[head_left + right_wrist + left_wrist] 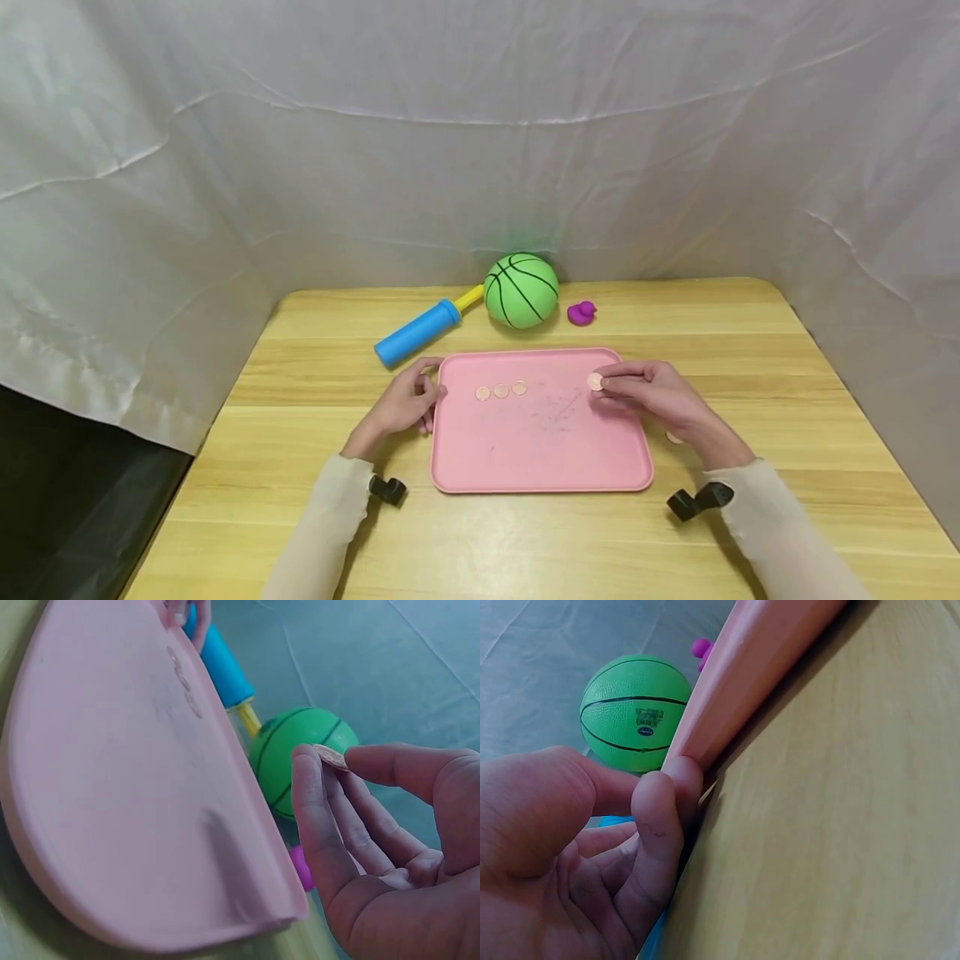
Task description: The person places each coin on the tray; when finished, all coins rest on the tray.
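Note:
A pink tray (540, 467) lies on the wooden table. Three copper-coloured coins (501, 391) sit in a row on its upper left part. My right hand (660, 396) pinches another coin (331, 757) between thumb and fingertips, held above the tray's right side. At the left rim, my left hand (405, 404) grips the tray's edge with thumb and fingers; in the left wrist view its fingertips (656, 806) are against the rim. One more coin (674, 437) shows partly on the table beside the right wrist.
Behind the tray lie a blue pump (418, 332) with a yellow handle, a green ball (521, 291) with black lines, and a small purple duck (581, 313). A pale cloth (480, 183) hangs around the back and sides of the table.

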`<state>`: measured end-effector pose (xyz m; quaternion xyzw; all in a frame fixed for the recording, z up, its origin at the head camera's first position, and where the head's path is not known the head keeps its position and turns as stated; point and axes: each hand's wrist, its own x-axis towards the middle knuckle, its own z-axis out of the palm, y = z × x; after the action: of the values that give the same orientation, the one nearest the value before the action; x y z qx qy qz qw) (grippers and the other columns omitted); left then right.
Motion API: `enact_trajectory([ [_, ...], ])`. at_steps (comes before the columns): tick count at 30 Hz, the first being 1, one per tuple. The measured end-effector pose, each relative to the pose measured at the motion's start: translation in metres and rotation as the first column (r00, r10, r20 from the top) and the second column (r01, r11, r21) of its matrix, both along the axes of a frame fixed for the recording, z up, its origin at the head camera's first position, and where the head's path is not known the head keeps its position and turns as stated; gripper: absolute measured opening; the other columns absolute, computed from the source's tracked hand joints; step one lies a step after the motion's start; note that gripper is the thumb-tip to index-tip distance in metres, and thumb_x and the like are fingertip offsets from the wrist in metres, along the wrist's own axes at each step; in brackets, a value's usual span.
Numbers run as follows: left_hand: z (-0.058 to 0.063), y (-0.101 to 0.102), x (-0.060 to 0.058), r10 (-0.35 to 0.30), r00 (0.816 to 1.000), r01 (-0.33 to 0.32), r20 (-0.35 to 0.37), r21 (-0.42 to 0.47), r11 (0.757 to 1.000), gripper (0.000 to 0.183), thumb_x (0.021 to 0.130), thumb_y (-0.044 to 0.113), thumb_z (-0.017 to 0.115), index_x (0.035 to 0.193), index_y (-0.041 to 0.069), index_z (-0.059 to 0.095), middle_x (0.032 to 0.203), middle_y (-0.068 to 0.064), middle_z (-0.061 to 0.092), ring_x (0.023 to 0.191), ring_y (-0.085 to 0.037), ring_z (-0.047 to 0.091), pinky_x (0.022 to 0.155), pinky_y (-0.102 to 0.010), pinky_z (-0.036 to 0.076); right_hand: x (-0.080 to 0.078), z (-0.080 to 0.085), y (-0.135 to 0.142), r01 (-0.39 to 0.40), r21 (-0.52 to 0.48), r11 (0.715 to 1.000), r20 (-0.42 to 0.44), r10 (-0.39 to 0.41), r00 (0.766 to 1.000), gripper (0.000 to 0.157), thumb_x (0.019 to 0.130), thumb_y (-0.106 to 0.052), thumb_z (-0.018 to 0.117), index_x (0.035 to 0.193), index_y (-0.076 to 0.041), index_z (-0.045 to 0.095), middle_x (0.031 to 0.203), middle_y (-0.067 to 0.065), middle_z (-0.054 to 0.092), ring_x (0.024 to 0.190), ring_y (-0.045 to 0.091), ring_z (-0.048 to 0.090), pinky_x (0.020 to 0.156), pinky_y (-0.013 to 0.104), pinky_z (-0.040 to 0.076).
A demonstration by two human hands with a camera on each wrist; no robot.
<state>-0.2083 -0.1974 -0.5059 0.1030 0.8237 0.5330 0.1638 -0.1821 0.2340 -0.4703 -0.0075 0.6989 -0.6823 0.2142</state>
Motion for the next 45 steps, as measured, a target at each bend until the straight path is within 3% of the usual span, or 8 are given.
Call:
enact_trajectory([
  [8,0.001,0.000,0.002,-0.002,1.000,0.001,0.009,0.002,1.000,0.054,0.112,0.007,0.061,0.162,0.003,0.043,0.084,-0.011,0.063,0.050,-0.015,0.065,0.045,-0.028,0.060,-0.005,-0.010,-0.018,-0.017,-0.069,0.997,0.035,0.019,0.999,0.042,0.105,-0.005,0.071,0.140,0.016,0.061,0.114,0.012,0.084,0.104,0.017,0.083,0.100,0.034,0.067],
  [17,0.001,0.001,0.001,-0.007,1.000,0.007,0.001,0.001,1.000,0.053,0.112,0.007,0.060,0.162,0.003,0.043,0.085,-0.012,0.063,0.049,-0.015,0.064,0.044,-0.029,0.059,-0.017,-0.016,-0.039,-0.063,-0.136,0.989,0.036,0.068,0.997,0.042,0.107,-0.001,0.066,0.143,0.019,0.057,0.114,0.015,0.083,0.106,0.021,0.083,0.102,0.038,0.066],
  [21,0.002,0.002,0.001,-0.007,1.000,0.007,0.003,0.003,1.000,0.053,0.112,0.007,0.060,0.162,0.002,0.043,0.084,-0.011,0.064,0.050,-0.015,0.064,0.044,-0.028,0.059,-0.022,-0.016,-0.046,-0.094,-0.110,0.990,0.039,0.098,0.994,0.044,0.108,-0.002,0.064,0.145,0.020,0.054,0.116,0.019,0.082,0.104,0.019,0.083,0.101,0.036,0.067],
  [30,0.000,0.000,0.002,-0.003,1.000,0.003,0.002,0.007,1.000,0.053,0.112,0.007,0.060,0.162,0.003,0.044,0.084,-0.013,0.064,0.049,-0.015,0.064,0.044,-0.028,0.058,-0.036,-0.018,-0.060,-0.066,-0.070,0.995,0.075,0.071,0.995,0.042,0.108,-0.004,0.065,0.143,0.018,0.057,0.118,0.023,0.081,0.102,0.019,0.083,0.100,0.036,0.068],
  [36,-0.001,-0.001,0.000,-0.005,1.000,0.005,-0.001,0.004,1.000,0.053,0.112,0.007,0.059,0.162,0.003,0.043,0.085,-0.013,0.063,0.050,-0.015,0.064,0.044,-0.029,0.059,-0.046,-0.016,-0.072,-0.030,0.052,0.998,0.068,0.026,0.997,0.037,0.107,-0.005,0.068,0.138,0.015,0.064,0.118,0.026,0.080,0.096,0.020,0.084,0.094,0.034,0.069],
  [45,0.000,-0.001,-0.001,0.000,1.000,0.000,0.006,-0.001,1.000,0.053,0.112,0.007,0.060,0.163,0.004,0.043,0.083,-0.009,0.063,0.050,-0.014,0.065,0.045,-0.030,0.060,-0.046,-0.011,-0.087,-0.071,0.182,0.981,0.013,0.070,0.997,0.028,0.106,-0.004,0.069,0.126,0.016,0.072,0.110,0.024,0.082,0.088,0.014,0.081,0.085,0.032,0.071],
])
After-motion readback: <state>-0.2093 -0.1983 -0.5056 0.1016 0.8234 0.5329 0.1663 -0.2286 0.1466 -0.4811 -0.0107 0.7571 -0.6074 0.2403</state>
